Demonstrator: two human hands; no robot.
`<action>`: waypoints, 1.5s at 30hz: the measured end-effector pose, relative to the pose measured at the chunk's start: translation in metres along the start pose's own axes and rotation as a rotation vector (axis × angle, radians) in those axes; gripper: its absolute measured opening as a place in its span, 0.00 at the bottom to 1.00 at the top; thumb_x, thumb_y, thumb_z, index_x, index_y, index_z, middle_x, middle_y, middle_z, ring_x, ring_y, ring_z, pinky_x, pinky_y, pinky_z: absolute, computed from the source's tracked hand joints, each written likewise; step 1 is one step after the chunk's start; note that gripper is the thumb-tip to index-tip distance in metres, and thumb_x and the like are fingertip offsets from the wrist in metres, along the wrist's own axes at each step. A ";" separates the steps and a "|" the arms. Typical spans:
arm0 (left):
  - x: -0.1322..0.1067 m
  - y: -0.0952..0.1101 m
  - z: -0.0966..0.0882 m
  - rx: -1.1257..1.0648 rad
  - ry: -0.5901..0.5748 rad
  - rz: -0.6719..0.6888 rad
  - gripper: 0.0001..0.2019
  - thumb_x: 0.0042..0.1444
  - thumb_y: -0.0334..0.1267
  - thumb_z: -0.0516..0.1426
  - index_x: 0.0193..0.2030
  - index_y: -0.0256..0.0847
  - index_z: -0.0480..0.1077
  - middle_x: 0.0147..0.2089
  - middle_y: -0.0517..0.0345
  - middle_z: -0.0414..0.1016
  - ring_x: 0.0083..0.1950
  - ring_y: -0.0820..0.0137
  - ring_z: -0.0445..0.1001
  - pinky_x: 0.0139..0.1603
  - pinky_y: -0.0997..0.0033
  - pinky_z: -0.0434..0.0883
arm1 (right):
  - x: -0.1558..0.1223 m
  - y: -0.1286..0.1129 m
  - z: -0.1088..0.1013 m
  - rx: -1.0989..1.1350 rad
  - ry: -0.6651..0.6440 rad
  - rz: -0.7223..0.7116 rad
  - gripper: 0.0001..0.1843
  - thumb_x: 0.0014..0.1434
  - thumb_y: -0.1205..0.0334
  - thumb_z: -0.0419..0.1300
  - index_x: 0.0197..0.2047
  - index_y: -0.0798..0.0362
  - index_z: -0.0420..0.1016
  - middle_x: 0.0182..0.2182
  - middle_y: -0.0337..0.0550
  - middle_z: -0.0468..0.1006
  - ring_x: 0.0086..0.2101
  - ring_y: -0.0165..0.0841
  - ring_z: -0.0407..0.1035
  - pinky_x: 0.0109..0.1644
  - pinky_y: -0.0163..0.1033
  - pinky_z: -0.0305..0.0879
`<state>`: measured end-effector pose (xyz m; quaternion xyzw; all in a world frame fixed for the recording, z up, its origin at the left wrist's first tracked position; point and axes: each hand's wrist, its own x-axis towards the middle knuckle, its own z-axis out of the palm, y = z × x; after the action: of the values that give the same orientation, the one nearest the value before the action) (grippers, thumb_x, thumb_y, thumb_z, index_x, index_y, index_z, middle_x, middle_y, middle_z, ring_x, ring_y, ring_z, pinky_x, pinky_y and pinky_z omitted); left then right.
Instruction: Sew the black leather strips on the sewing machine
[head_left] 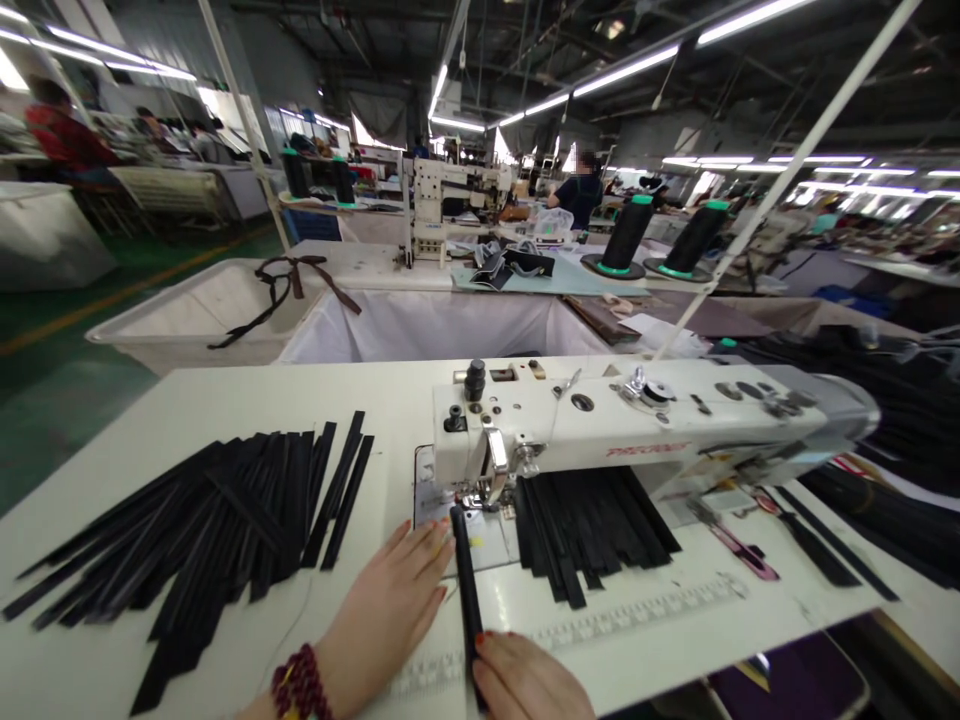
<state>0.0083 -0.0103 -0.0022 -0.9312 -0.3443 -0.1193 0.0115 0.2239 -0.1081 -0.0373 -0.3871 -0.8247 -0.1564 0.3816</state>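
Observation:
A narrow black fabric strip point(468, 580) runs from under the needle area of the white sewing machine point(570, 430) toward me. My left hand point(397, 590) lies flat with fingers stretched out, its fingertips at the strip's left edge close to the presser foot point(480, 498). On the near end of that strip, my right hand point(525, 675) has its fingers closed. To the left, a fanned pile of black strips point(225, 510) covers part of the tabletop point(390, 400). More black strips point(585, 530) lie side by side under the machine's arm.
Pink-handled thread snips point(739, 550) and a dark-handled tool point(814, 545) lie at the right. A ruler marking point(637, 615) crosses the table's front. Beyond stand a white bin point(187, 310), another sewing machine point(450, 200) and black thread cones point(628, 235). Other people work farther back.

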 end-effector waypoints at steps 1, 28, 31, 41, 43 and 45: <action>0.000 -0.002 0.001 -0.009 0.001 -0.014 0.21 0.63 0.31 0.54 0.64 0.38 0.68 0.68 0.46 0.69 0.66 0.58 0.70 0.67 0.50 0.69 | 0.005 0.006 0.002 -0.007 0.035 -0.039 0.18 0.74 0.69 0.49 0.40 0.53 0.81 0.39 0.40 0.85 0.42 0.28 0.80 0.63 0.34 0.65; 0.015 -0.004 -0.005 0.064 -0.101 0.002 0.19 0.67 0.40 0.55 0.62 0.37 0.70 0.67 0.44 0.69 0.69 0.55 0.66 0.69 0.48 0.63 | 0.013 -0.001 0.001 0.057 0.032 0.113 0.15 0.72 0.61 0.52 0.41 0.54 0.79 0.39 0.42 0.84 0.45 0.32 0.77 0.73 0.43 0.49; 0.010 -0.001 -0.006 0.048 -0.062 0.024 0.19 0.67 0.41 0.55 0.61 0.37 0.70 0.67 0.44 0.70 0.69 0.55 0.66 0.69 0.50 0.62 | 0.008 -0.003 -0.003 0.023 -0.006 0.043 0.19 0.74 0.61 0.47 0.42 0.55 0.79 0.40 0.42 0.83 0.46 0.33 0.76 0.74 0.47 0.44; 0.018 -0.016 0.005 0.014 -0.036 -0.006 0.19 0.67 0.39 0.53 0.62 0.37 0.69 0.65 0.44 0.71 0.67 0.56 0.67 0.70 0.49 0.61 | 0.024 0.008 0.003 0.077 -0.014 0.117 0.15 0.72 0.56 0.53 0.43 0.54 0.78 0.40 0.40 0.83 0.44 0.34 0.75 0.75 0.48 0.39; 0.021 -0.019 0.005 -0.003 -0.030 -0.028 0.19 0.67 0.38 0.53 0.62 0.37 0.70 0.64 0.46 0.73 0.67 0.56 0.68 0.70 0.49 0.60 | 0.026 0.012 0.004 0.080 -0.053 0.124 0.13 0.70 0.55 0.56 0.44 0.54 0.78 0.42 0.41 0.83 0.45 0.34 0.75 0.75 0.48 0.39; 0.024 -0.022 0.004 -0.024 -0.025 -0.046 0.19 0.67 0.38 0.52 0.61 0.38 0.70 0.63 0.46 0.74 0.66 0.57 0.68 0.71 0.49 0.59 | 0.028 0.015 0.004 0.073 -0.104 0.125 0.11 0.68 0.56 0.59 0.46 0.53 0.77 0.44 0.42 0.83 0.47 0.35 0.74 0.75 0.49 0.39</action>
<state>0.0127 0.0223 -0.0020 -0.9246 -0.3641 -0.1121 -0.0066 0.2219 -0.0813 -0.0190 -0.4314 -0.8227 -0.0818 0.3612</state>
